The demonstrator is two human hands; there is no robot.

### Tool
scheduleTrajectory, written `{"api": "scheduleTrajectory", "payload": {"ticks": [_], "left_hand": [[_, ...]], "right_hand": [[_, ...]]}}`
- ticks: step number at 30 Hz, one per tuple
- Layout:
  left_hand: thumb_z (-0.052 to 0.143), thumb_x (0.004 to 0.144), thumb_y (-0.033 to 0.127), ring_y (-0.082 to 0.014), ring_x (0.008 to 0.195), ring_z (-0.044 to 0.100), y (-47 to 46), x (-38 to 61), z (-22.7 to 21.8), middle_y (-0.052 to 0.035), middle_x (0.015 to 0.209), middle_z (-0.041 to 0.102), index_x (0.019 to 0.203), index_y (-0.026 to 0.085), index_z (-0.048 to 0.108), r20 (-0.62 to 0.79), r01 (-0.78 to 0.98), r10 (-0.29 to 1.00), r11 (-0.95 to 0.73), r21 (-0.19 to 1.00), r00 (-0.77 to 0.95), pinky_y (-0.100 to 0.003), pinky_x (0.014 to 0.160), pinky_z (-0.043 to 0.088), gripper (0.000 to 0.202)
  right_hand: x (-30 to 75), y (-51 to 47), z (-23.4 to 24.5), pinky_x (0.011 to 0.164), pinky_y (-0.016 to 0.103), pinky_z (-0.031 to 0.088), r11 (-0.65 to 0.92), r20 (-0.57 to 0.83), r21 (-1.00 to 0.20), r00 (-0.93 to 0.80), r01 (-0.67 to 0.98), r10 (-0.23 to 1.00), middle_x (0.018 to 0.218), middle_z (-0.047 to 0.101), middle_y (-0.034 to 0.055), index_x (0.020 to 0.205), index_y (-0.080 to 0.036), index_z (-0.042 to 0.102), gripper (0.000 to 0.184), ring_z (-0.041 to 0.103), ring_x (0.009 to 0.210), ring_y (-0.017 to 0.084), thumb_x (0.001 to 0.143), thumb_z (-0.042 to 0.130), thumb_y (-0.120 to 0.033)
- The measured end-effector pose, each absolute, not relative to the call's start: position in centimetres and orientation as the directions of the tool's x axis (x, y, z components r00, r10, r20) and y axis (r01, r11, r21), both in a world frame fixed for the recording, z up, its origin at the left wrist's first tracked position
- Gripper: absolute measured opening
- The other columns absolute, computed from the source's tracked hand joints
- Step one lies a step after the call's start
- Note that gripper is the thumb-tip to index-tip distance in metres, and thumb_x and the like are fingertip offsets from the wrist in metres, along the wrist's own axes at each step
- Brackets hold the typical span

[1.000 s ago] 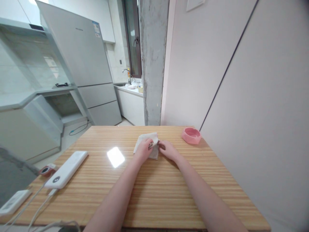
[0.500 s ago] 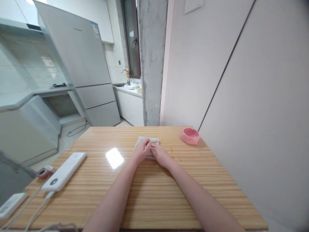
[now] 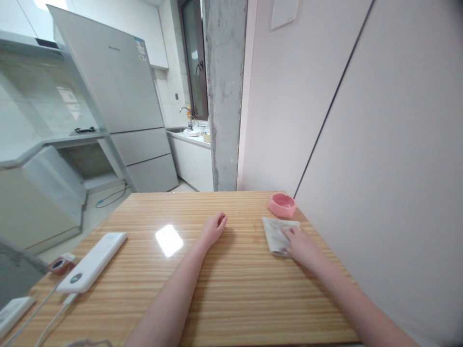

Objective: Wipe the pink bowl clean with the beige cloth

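Note:
A folded light-grey cloth [image 3: 274, 237] lies on the right part of the wood-grain table [image 3: 231, 299], just in front of a pink ashtray [image 3: 282, 206]. My right hand [image 3: 300, 245] grips the cloth at its right side, fingers on top. Resting near the table's middle, my left hand [image 3: 214, 227] is loosely curled and nothing shows in it. Faint brownish marks [image 3: 257, 232] show on the wood between my left hand and the cloth.
On the left of the table lie a white power bank [image 3: 92, 262] with cables, a small reddish-brown object [image 3: 60, 265] and a white power strip [image 3: 14, 313]. A pale wall [image 3: 379, 168] borders the right side. Beyond stand a fridge [image 3: 108, 86] and a concrete pillar [image 3: 227, 96].
My right hand has moved right with the cloth, from the table's middle to near the ashtray. My left hand has let go of the cloth and stays in the middle.

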State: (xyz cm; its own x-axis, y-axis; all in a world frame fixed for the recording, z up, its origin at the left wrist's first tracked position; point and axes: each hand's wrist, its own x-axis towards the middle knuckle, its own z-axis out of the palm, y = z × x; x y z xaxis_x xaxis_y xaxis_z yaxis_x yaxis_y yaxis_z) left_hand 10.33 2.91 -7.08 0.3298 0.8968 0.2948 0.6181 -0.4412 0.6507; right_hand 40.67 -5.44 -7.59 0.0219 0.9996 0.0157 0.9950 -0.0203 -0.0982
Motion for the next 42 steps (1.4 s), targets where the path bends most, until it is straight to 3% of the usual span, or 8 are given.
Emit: {"api": "scheduleTrajectory", "payload": {"ticks": [5, 9, 11, 13, 16, 19, 26, 42], "left_hand": [[0.038, 0.089, 0.034, -0.0133, 0.064, 0.047, 3.0, 10.6, -7.7, 0.0007, 0.067, 0.053, 0.074, 0.018, 0.051, 0.313, 0.582, 0.877, -0.477, 0.659, 0.364, -0.025, 0.06, 0.033, 0.025], [0.04, 0.087, 0.032, -0.0129, 0.063, 0.047, 3.2, 10.8, -8.0, 0.0008, 0.065, 0.053, 0.072, 0.018, 0.052, 0.301, 0.573, 0.876, -0.477, 0.666, 0.378, -0.025, 0.059, 0.032, 0.023], [0.042, 0.086, 0.031, -0.0128, 0.062, 0.047, 3.2, 11.0, -8.0, 0.0008, 0.064, 0.054, 0.07, 0.017, 0.053, 0.29, 0.578, 0.874, -0.477, 0.662, 0.39, -0.025, 0.059, 0.032, 0.024], [0.043, 0.085, 0.031, -0.0129, 0.061, 0.047, 3.2, 11.1, -8.0, 0.0004, 0.064, 0.055, 0.07, 0.017, 0.054, 0.281, 0.585, 0.87, -0.483, 0.651, 0.405, -0.025, 0.058, 0.033, 0.024], [0.044, 0.085, 0.028, -0.0142, 0.065, 0.052, 3.3, 11.3, -8.2, -0.0022, 0.07, 0.061, 0.075, 0.016, 0.058, 0.286, 0.565, 0.855, -0.504, 0.653, 0.433, -0.025, 0.062, 0.038, 0.021], [0.046, 0.082, 0.019, -0.0175, 0.079, 0.06, 3.4, 11.2, -8.6, -0.0076, 0.086, 0.068, 0.085, 0.014, 0.062, 0.27, 0.548, 0.857, -0.493, 0.676, 0.438, -0.028, 0.072, 0.044, 0.018], [0.046, 0.079, 0.016, -0.0222, 0.094, 0.063, 3.4, 11.3, -8.9, -0.0125, 0.101, 0.069, 0.095, 0.012, 0.066, 0.219, 0.596, 0.865, -0.475, 0.648, 0.451, -0.032, 0.083, 0.047, 0.026], [0.046, 0.077, 0.014, -0.0219, 0.092, 0.063, 3.3, 11.3, -8.9, -0.0125, 0.099, 0.07, 0.094, 0.012, 0.066, 0.21, 0.608, 0.873, -0.462, 0.646, 0.44, -0.031, 0.081, 0.046, 0.026]], "right_hand": [[46.2, -6.1, -8.3, 0.09, 0.031, 0.04, -0.076, -0.065, -0.11, 0.069, 0.991, 0.996, 0.122, 0.054, 0.0141, 0.126, -0.022, 0.056, 0.065, 0.056, 0.108, 0.024, 0.064, 0.053, -0.001], [42.4, -5.3, -6.0, 0.097, 0.049, 0.032, -0.14, 0.007, -0.001, 0.14, 0.99, 0.99, 0.109, 0.061, 0.0177, 0.101, -0.02, 0.07, 0.039, 0.054, 0.111, 0.032, 0.073, 0.048, -0.004], [38.5, -4.1, -4.7, 0.098, 0.048, 0.033, -0.014, 0.086, -0.122, 0.025, 0.992, 0.996, 0.117, 0.059, 0.0178, 0.099, -0.018, 0.069, 0.033, 0.053, 0.112, 0.032, 0.077, 0.047, -0.008], [33.9, -2.4, -4.1, 0.099, 0.041, 0.036, 0.147, 0.126, -0.315, -0.112, 0.938, 0.986, 0.119, 0.059, 0.0179, 0.112, -0.012, 0.063, 0.038, 0.054, 0.113, 0.027, 0.078, 0.046, -0.01], [27.7, 0.2, -5.3, 0.101, 0.035, 0.038, 0.251, 0.19, -0.655, -0.166, 0.712, 0.968, 0.129, 0.055, 0.0154, 0.127, -0.013, 0.052, 0.043, 0.052, 0.118, 0.022, 0.086, 0.044, -0.021], [24.0, 1.9, -7.9, 0.101, 0.037, 0.039, 0.34, 0.313, -0.8, -0.14, 0.495, 0.939, 0.124, 0.059, 0.0121, 0.119, -0.018, 0.057, 0.036, 0.053, 0.117, 0.021, 0.088, 0.041, -0.025], [23.7, 2.1, -10.7, 0.09, 0.036, 0.045, 0.413, 0.39, -0.827, -0.142, 0.38, 0.91, 0.098, 0.067, 0.0082, 0.099, -0.019, 0.062, 0.028, 0.06, 0.095, 0.02, 0.09, 0.038, -0.03], [23.1, 1.8, -10.4, 0.088, 0.035, 0.045, 0.408, 0.384, -0.792, -0.15, 0.455, 0.911, 0.096, 0.066, 0.0077, 0.097, -0.019, 0.061, 0.028, 0.059, 0.092, 0.018, 0.091, 0.035, -0.026]]}}
